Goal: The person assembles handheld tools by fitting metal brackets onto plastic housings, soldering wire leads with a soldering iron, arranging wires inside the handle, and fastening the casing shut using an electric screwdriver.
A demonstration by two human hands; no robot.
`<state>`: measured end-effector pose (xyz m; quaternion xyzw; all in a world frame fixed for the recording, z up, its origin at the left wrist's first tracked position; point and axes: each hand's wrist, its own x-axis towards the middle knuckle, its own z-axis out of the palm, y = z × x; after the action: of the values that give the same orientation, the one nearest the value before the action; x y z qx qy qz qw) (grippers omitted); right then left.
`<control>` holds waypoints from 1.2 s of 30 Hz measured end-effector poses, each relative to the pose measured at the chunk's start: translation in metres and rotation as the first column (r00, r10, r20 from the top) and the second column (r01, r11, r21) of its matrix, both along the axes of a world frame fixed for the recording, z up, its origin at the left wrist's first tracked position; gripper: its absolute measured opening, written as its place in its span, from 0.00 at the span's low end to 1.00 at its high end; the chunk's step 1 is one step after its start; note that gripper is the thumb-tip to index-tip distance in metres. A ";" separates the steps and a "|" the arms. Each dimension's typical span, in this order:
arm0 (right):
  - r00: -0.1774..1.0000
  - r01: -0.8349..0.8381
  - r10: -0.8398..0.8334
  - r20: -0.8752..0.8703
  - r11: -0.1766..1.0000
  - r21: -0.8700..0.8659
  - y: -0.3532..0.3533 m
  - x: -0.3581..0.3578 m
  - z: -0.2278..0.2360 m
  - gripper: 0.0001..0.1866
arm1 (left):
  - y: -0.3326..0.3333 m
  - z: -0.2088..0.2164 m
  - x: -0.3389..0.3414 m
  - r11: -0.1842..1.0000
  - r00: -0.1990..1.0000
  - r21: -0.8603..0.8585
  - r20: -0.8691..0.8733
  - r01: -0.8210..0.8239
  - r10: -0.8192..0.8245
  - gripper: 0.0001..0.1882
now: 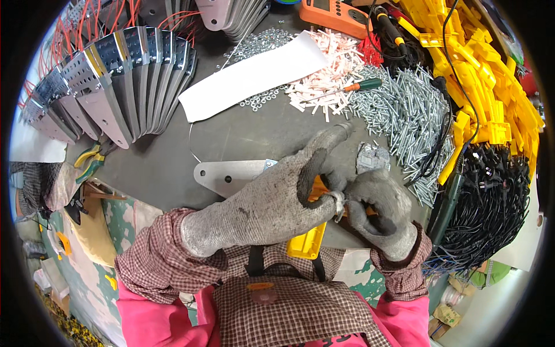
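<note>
Both my hands wear grey, soiled knit gloves and meet just right of the middle, near the table's front edge. My left hand is curled round a yellow plastic part, which shows between its fingers and below its thumb. One finger of that hand stretches up and away. My right hand is closed in a pinch against the left thumb tip; whatever sits in the pinch is too small to make out. Left of my left hand, partly behind its wrist, lies a flat grey metal plate with holes.
Fanned metal brackets with orange wires stand far left, by pliers. A white strip lies across nuts and pale pink pieces. Rightward are a screwdriver, screws, yellow parts, black cables and an orange meter.
</note>
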<state>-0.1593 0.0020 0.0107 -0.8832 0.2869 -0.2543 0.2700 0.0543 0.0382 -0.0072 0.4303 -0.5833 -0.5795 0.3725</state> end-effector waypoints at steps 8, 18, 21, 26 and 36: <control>0.937 0.317 -0.348 0.017 0.872 0.374 0.005 0.004 -0.006 0.11 | 0.000 0.003 -0.025 0.761 0.864 -0.633 0.453 0.140 0.218 0.34; 0.951 0.309 -0.306 -0.044 0.942 0.133 0.014 -0.005 0.008 0.11 | -0.002 0.005 -0.028 0.620 0.776 -0.745 0.535 0.247 0.334 0.40; 0.992 0.127 -0.126 -0.030 0.896 0.425 -0.009 -0.010 -0.012 0.12 | 0.005 -0.009 -0.024 0.548 0.741 -0.775 0.561 0.314 0.369 0.42; 0.982 0.136 -0.191 0.003 0.710 0.692 -0.008 -0.012 -0.009 0.11 | -0.012 -0.018 -0.023 0.843 0.972 -0.532 0.145 -0.080 0.184 0.40; 0.993 0.109 -0.115 -0.021 0.849 0.516 -0.012 -0.015 -0.010 0.11 | -0.017 0.008 -0.019 0.759 0.858 -0.614 0.491 0.217 0.152 0.44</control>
<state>-0.1746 -0.0104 0.0002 -0.7589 0.3939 -0.1880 0.4832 0.0350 0.0213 0.0012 0.4013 -0.8324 -0.2111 0.3187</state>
